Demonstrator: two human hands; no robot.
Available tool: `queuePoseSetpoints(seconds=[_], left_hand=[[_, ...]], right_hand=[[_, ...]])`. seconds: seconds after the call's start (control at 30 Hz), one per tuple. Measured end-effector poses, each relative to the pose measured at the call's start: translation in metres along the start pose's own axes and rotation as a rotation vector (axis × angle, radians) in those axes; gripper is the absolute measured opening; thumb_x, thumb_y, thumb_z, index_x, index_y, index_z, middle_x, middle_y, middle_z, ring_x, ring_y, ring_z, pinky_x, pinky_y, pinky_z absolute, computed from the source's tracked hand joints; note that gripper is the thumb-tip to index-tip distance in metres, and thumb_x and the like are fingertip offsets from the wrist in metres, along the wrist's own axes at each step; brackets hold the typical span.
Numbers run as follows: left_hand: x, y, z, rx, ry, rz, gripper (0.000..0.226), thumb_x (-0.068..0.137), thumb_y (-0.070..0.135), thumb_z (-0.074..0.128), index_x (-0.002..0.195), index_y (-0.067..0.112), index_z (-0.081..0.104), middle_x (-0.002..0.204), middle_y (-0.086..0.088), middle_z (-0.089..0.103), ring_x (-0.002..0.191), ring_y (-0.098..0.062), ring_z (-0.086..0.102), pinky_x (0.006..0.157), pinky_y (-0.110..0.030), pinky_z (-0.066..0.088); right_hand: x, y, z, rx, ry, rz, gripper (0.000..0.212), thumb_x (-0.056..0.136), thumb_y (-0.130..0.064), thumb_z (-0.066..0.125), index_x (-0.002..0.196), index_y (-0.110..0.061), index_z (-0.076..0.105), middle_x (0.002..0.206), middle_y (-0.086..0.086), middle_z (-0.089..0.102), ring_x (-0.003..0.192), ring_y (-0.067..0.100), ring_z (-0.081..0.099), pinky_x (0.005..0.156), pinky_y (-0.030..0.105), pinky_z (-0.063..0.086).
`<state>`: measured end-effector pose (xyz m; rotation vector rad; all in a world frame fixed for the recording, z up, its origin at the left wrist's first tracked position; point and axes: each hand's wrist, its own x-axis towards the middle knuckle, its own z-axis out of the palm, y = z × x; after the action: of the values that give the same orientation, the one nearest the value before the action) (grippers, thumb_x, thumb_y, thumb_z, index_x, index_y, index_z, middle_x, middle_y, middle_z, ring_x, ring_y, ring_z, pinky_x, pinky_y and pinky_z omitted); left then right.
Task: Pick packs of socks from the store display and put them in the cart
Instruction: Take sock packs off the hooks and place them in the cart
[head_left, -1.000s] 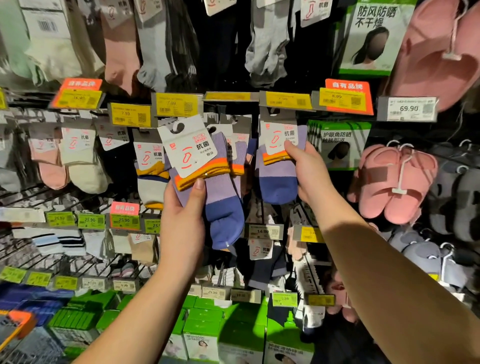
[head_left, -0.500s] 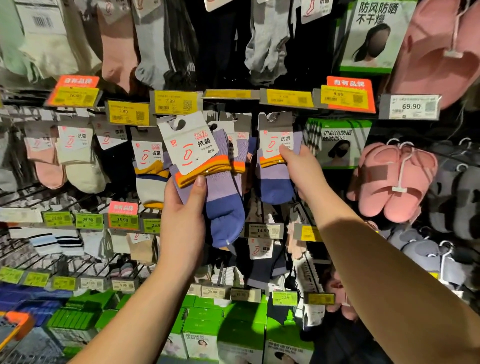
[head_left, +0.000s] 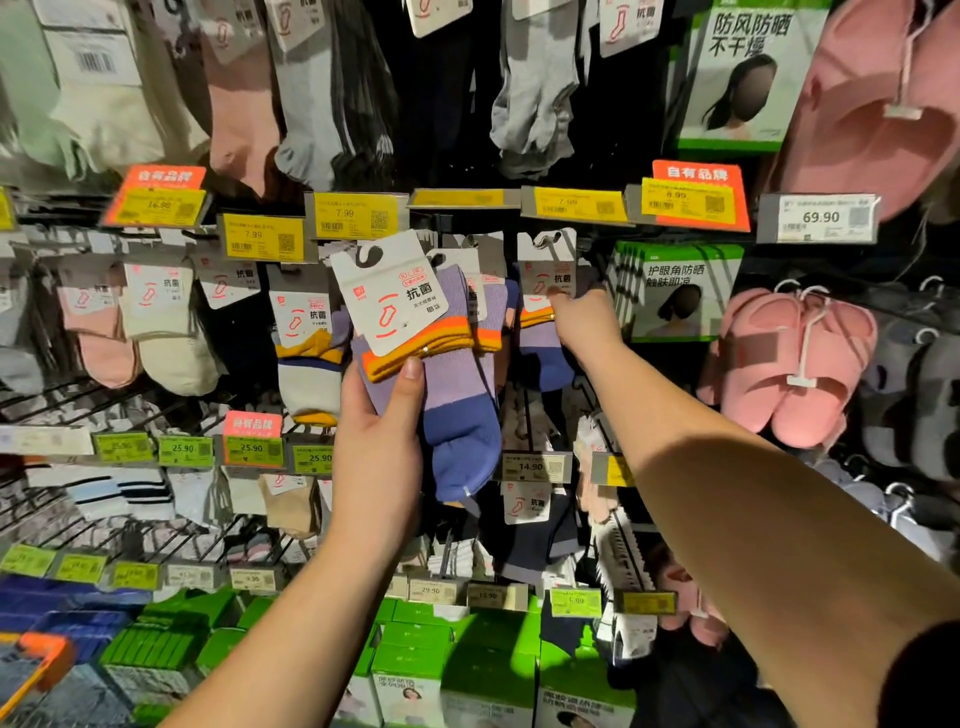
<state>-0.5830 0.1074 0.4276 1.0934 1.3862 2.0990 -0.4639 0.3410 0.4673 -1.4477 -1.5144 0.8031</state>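
At the centre of the sock display, our left hand (head_left: 379, 441) grips a loose pack of purple and blue socks (head_left: 441, 395), thumb pressed on its orange cuff, the white card label tilted left. To the right, our right hand (head_left: 584, 319) pinches a matching pack (head_left: 545, 312) that hangs on its hook, fingers closed at the orange band. Similar packs (head_left: 488, 312) hang just between the two. We judge the hanging pack could snag on its hook if pulled down rather than slid toward us, tearing the card or dragging neighbouring packs off. Far right hang pink slippers (head_left: 789, 358). An orange corner (head_left: 41, 660) at near left may be the cart; we cannot tell.
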Motion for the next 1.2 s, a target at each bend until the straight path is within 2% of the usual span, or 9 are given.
queuePoseSetpoints(seconds=[0.27, 0.4, 0.57, 0.63, 0.73, 0.87, 1.0, 1.1, 1.2], left_hand=[[-0.003, -0.002, -0.003, -0.018, -0.005, -0.007, 0.041, 0.094, 0.042, 0.062, 0.131, 0.026, 0.057, 0.122, 0.009, 0.071, 0.115, -0.015, 0.066, 0.097, -0.04, 0.051], [-0.006, -0.004, -0.003, 0.005, 0.003, -0.008, 0.047, 0.088, 0.046, 0.06, 0.13, 0.025, 0.058, 0.12, 0.009, 0.072, 0.114, -0.013, 0.067, 0.102, -0.045, 0.05], [-0.011, -0.006, -0.003, -0.001, -0.008, -0.028, 0.039, 0.088, 0.046, 0.061, 0.125, 0.034, 0.059, 0.119, 0.013, 0.072, 0.113, -0.01, 0.067, 0.098, -0.04, 0.051], [-0.013, -0.007, -0.002, -0.013, -0.023, -0.034, 0.031, 0.095, 0.039, 0.063, 0.125, 0.032, 0.059, 0.118, 0.013, 0.072, 0.111, -0.008, 0.067, 0.093, -0.034, 0.052], [-0.017, -0.008, 0.001, -0.02, -0.032, -0.034, 0.026, 0.1, 0.025, 0.059, 0.126, 0.029, 0.058, 0.114, 0.014, 0.073, 0.106, -0.003, 0.068, 0.082, -0.02, 0.052], [-0.022, -0.008, 0.009, 0.004, -0.025, -0.028, 0.028, 0.099, 0.02, 0.06, 0.126, 0.025, 0.058, 0.112, 0.015, 0.072, 0.099, 0.005, 0.067, 0.077, -0.01, 0.049], [-0.025, -0.008, 0.012, 0.108, -0.022, 0.013, 0.037, 0.097, 0.025, 0.064, 0.134, 0.023, 0.056, 0.118, 0.02, 0.068, 0.102, 0.011, 0.062, 0.073, -0.002, 0.043], [-0.024, -0.01, 0.013, 0.168, -0.059, 0.043, 0.039, 0.095, 0.025, 0.066, 0.132, 0.027, 0.054, 0.11, 0.039, 0.064, 0.102, 0.019, 0.058, 0.074, -0.001, 0.041], [-0.022, -0.013, 0.012, 0.216, -0.095, 0.055, 0.049, 0.093, 0.022, 0.07, 0.138, 0.026, 0.051, 0.125, 0.024, 0.064, 0.114, 0.005, 0.06, 0.082, -0.007, 0.046]], right_hand=[[-0.001, 0.001, -0.002, -0.13, 0.003, 0.006, 0.059, 0.101, -0.046, 0.048, 0.139, -0.001, 0.038, 0.129, 0.018, 0.059, 0.113, 0.037, 0.059, 0.086, 0.039, 0.047], [-0.016, 0.011, -0.005, -0.16, 0.022, -0.02, 0.066, 0.1, -0.055, 0.046, 0.14, -0.005, 0.031, 0.115, 0.015, 0.057, 0.099, 0.035, 0.059, 0.076, 0.039, 0.046], [-0.054, 0.019, -0.015, -0.057, 0.145, -0.106, 0.049, 0.096, -0.049, 0.057, 0.13, -0.016, 0.046, 0.137, 0.009, 0.047, 0.131, 0.031, 0.043, 0.105, 0.046, 0.041], [-0.085, 0.018, -0.022, 0.108, 0.13, -0.231, 0.017, 0.1, -0.039, 0.055, 0.105, -0.022, 0.054, 0.113, -0.001, 0.055, 0.111, 0.019, 0.054, 0.089, 0.033, 0.047], [-0.144, 0.01, -0.029, 0.327, 0.001, -0.367, 0.023, 0.104, -0.029, 0.049, 0.082, -0.028, 0.053, 0.081, -0.008, 0.054, 0.07, -0.003, 0.05, 0.063, 0.014, 0.038], [-0.181, 0.004, -0.024, 0.373, -0.154, -0.449, 0.017, 0.102, -0.029, 0.055, 0.085, -0.033, 0.058, 0.094, -0.001, 0.064, 0.077, -0.005, 0.054, 0.069, 0.007, 0.04], [-0.178, 0.004, -0.023, 0.367, -0.231, -0.348, 0.01, 0.095, -0.041, 0.062, 0.096, -0.033, 0.056, 0.107, 0.008, 0.062, 0.084, 0.005, 0.054, 0.071, 0.009, 0.043], [-0.176, 0.006, -0.022, 0.402, -0.293, -0.323, 0.012, 0.094, -0.04, 0.065, 0.095, -0.029, 0.061, 0.105, 0.004, 0.067, 0.088, 0.006, 0.061, 0.073, 0.014, 0.045], [-0.175, 0.009, -0.021, 0.582, -0.379, -0.258, 0.002, 0.097, -0.026, 0.065, 0.096, -0.023, 0.064, 0.096, -0.011, 0.074, 0.087, -0.006, 0.068, 0.071, 0.01, 0.049]])
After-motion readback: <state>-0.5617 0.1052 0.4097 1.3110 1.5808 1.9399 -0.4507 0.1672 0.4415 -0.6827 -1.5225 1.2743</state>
